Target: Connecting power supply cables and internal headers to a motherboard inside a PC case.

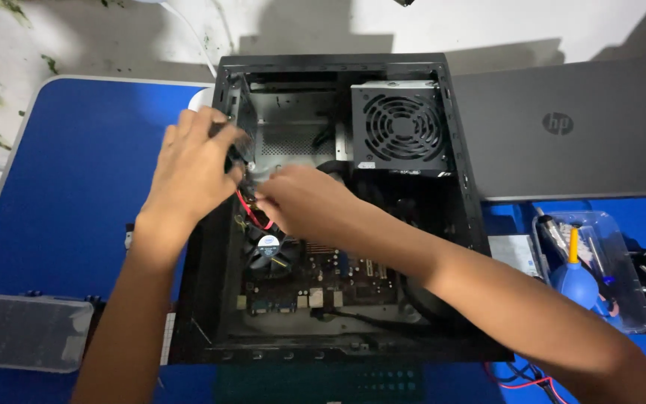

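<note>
Both forearms reach in from six o'clock over the open black computer case [457, 224] lying on the blue table [76, 194]. Left hand [192, 168] rests on the case's wall at ten o'clock, fingers curled on a dark part there; the grip itself is hidden. Right hand [304, 202] pinches red cables [252, 213] above the round cooler fan [267, 247]. At one o'clock sits the power supply [398, 127]; a grey laptop [577, 131] lies at two o'clock.
</note>
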